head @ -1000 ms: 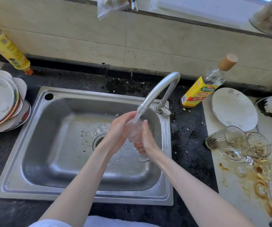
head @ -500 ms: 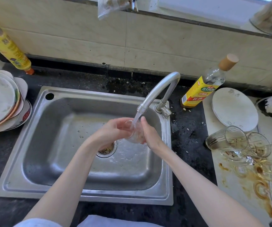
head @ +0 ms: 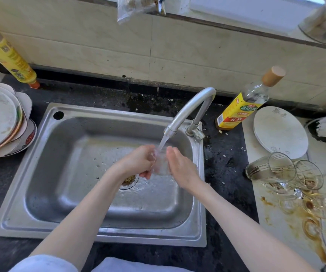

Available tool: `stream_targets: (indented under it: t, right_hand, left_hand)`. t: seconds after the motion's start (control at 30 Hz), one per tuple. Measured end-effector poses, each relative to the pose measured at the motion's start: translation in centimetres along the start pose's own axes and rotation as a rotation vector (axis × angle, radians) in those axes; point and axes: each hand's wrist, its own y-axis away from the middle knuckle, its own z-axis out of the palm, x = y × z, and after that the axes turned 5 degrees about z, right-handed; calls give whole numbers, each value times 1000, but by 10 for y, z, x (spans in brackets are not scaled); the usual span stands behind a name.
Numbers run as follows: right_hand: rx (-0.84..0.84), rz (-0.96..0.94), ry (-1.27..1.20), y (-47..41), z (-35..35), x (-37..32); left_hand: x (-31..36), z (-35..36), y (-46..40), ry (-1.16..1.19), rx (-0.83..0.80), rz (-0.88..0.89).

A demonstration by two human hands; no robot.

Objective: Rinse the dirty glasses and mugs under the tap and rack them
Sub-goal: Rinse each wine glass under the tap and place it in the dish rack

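Head view: a small clear drinking glass (head: 161, 163) is held between both hands over the stainless steel sink (head: 64, 173), directly under the water stream from the curved grey metal tap (head: 189, 108). The left hand (head: 139, 161) is wrapped on the glass from its left side, fingers (head: 148, 174) curled under and grasping it. The right hand (head: 181, 169) is pressed against the glass's right side, fingers extended flat along the wall; whether it is gripping or only bracing cannot be told. The glass's long axis is judged roughly upright, mouth toward the spout, though blur and water obscure the rim.

Key relation: the stained dirty glasses (head: 287, 173) are lying on their sides on the pale tabletop (head: 287, 232) well to the right, so the right hand is the nearer one. No rack is visible. The step is judged as rinsing under way, racking not yet done.
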Motion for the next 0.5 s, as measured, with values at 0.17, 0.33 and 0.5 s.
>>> stream_targets:
  t: [0.17,0.33,0.5]
  right_hand:
    - [-241,209,-260,-10,-1,-2]
    - [63,1,-114,2,-2,-1]
    - [-115,360,-512,-9,-3,3]
  left_hand:
    - [3,4,-2,-392,86,45]
    - [8,7,4,45,-40,-155]
    - [5,2,6,394,-49,-166]
